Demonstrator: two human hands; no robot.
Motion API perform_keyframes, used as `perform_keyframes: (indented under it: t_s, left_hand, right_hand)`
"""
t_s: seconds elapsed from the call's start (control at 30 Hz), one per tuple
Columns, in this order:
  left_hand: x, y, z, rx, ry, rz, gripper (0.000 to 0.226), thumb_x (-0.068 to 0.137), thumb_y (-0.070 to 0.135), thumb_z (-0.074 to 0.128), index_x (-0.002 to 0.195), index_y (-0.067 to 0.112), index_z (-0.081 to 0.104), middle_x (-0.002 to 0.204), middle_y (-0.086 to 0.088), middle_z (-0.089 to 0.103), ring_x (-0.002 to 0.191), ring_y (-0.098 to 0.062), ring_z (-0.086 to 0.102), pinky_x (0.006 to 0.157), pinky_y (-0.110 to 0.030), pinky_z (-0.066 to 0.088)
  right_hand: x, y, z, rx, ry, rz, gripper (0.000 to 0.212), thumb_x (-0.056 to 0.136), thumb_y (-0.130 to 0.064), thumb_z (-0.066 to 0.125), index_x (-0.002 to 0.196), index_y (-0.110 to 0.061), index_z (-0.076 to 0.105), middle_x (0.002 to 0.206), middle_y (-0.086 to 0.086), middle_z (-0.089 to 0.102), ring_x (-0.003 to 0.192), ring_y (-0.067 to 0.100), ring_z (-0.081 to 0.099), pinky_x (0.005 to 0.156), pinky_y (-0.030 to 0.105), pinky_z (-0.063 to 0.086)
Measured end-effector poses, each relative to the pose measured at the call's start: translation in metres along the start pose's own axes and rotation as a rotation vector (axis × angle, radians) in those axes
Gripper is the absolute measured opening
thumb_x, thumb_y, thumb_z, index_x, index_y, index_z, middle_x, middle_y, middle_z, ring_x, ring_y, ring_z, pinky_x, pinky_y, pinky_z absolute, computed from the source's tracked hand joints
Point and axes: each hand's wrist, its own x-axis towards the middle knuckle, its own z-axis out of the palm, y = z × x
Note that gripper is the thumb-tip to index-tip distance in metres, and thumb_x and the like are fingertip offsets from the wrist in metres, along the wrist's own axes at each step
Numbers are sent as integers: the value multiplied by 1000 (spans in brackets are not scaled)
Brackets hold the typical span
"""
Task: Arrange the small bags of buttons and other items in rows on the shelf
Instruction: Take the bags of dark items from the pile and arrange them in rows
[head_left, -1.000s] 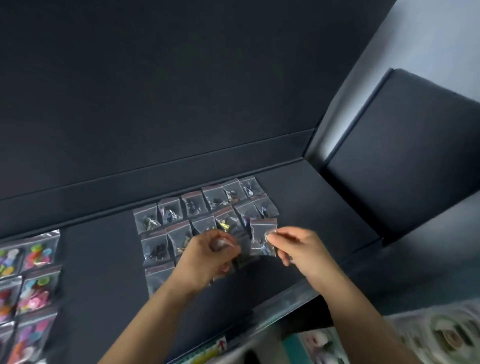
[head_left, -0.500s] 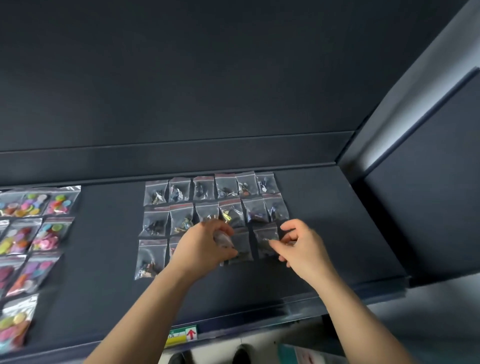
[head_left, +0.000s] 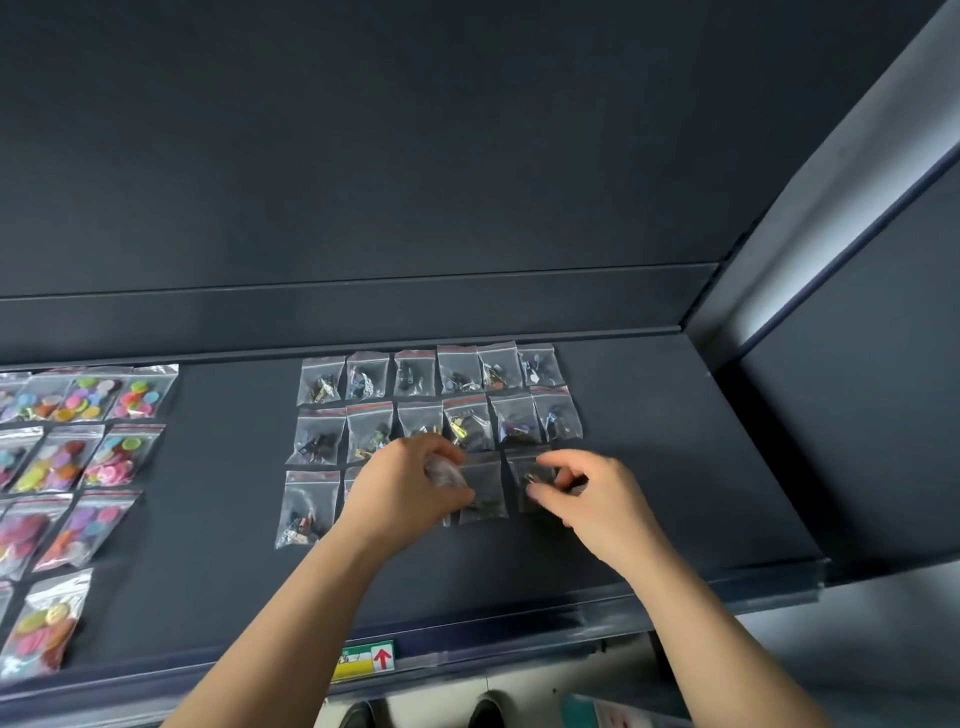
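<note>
Small clear bags of dark trinkets (head_left: 470, 423) lie in three rows on the dark shelf (head_left: 675, 493). My left hand (head_left: 405, 488) is closed around a small bunch of such bags (head_left: 440, 470), above the middle of the front row. My right hand (head_left: 592, 499) hovers over the right end of the front row, its fingers spread. Its thumb and index fingertips touch a bag (head_left: 527, 486) that lies flat on the shelf. Another flat bag (head_left: 483, 488) sits between my hands. My left hand hides part of the front row.
Larger bags of coloured buttons (head_left: 93, 457) lie in rows at the shelf's left end. A dark back wall rises behind the rows, and a side panel (head_left: 831, 415) closes the right end. A green label with a red arrow (head_left: 363, 660) sits on the front edge.
The view swung level with the shelf. My right hand brought its bag down flat at the right end of the front row and spread its fingers. My left hand kept its bunch.
</note>
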Motion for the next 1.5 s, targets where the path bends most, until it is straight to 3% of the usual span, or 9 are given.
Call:
perform_keyframes:
  t_s: [0.07,0.17,0.23,0.33,0.67,0.83,1.07,1.27,1.5]
  left_hand:
    - [-2,8,-2,-115,38,6,17,72,27,80,83,23,68,71,8,68,56,-9,62,52,-23,52]
    - [-6,29,-1,-455,-62,-47,16,77,21,79,81,10,68,57,-1,65,45,-14,55,47,-23,47]
    - [-7,42,5,-619,-169,-79,20,74,18,80,83,5,66,56,-8,62,47,-18,53,49,-26,46]
    - [-8,55,18,-680,-260,-76,30,65,19,84,85,8,64,54,-5,61,42,-14,49,43,-21,43]
    - [-3,56,26,-789,-251,-81,16,90,9,61,95,-6,65,54,1,64,43,-13,49,46,-22,44]
    - [-1,56,29,-762,-201,-70,14,91,14,62,93,1,69,86,-12,74,49,-13,52,49,-25,47]
    - [7,61,34,-756,-157,-83,8,89,10,65,90,6,71,71,-4,72,46,-13,51,44,-22,45]
    - [18,48,41,-288,-63,28,16,80,14,72,94,20,72,73,-3,71,44,-6,55,48,-21,50]
    - [20,38,46,37,-102,72,27,69,24,81,95,27,73,84,8,68,71,-7,64,58,-14,47]
  right_hand:
    - [-3,-8,-9,286,-27,88,18,88,-31,67,104,-23,69,79,-2,61,59,12,56,57,25,45]
    - [-6,-20,-24,928,-111,204,24,98,-10,47,110,-2,67,92,12,63,68,18,61,54,24,49]
    - [-7,-20,-27,1015,-129,184,30,97,3,43,111,-4,68,104,15,68,83,20,67,67,24,54]
    - [-10,-18,-24,937,-92,116,33,92,9,50,113,-9,68,107,12,70,96,18,67,84,30,52]
    - [-18,-11,-38,808,-99,117,20,82,-3,70,102,-6,69,85,4,72,80,16,68,74,31,58]
    - [-16,-7,-43,714,-114,101,25,78,9,71,97,-6,66,84,8,70,79,21,69,79,36,59]
    - [-16,5,-48,605,-111,115,6,84,-4,70,90,-5,70,85,13,72,76,22,70,74,33,59]
    - [-8,23,-47,560,88,254,4,84,-4,71,88,-6,71,82,10,74,74,19,72,67,29,59]
    - [1,31,-33,322,138,212,14,79,-10,77,87,-9,65,79,10,70,62,17,70,59,29,59]
